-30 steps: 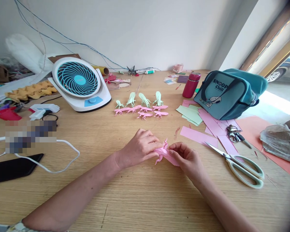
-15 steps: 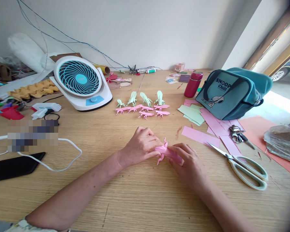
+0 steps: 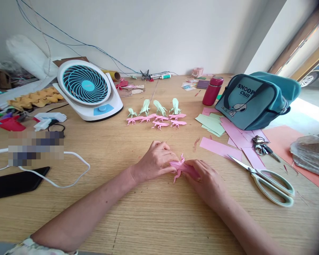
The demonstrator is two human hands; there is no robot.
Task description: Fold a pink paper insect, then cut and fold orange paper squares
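Between my two hands is a pink origami insect (image 3: 179, 166), its folded legs sticking out above and below its body. My left hand (image 3: 157, 160) is closed on one end of it, and the fingers cover that tip. At the other end, my right hand (image 3: 205, 180) pinches the long pink body, hiding part of it. Beyond the hands stand several finished paper insects: green ones (image 3: 159, 107) at the back and pink ones (image 3: 160, 124) in front of them.
Scissors (image 3: 266, 182) lie to the right, beside a pink paper strip (image 3: 220, 148) and keys (image 3: 260, 147). Behind them are green paper sheets (image 3: 210, 124), a red flask (image 3: 213, 91) and a teal bag (image 3: 251, 102). A fan (image 3: 89, 90) and a white cable (image 3: 79, 159) are on the left.
My right hand has shifted slightly along the pink body, covering its far end. The insect is tilted a little differently; my left hand keeps its hold.
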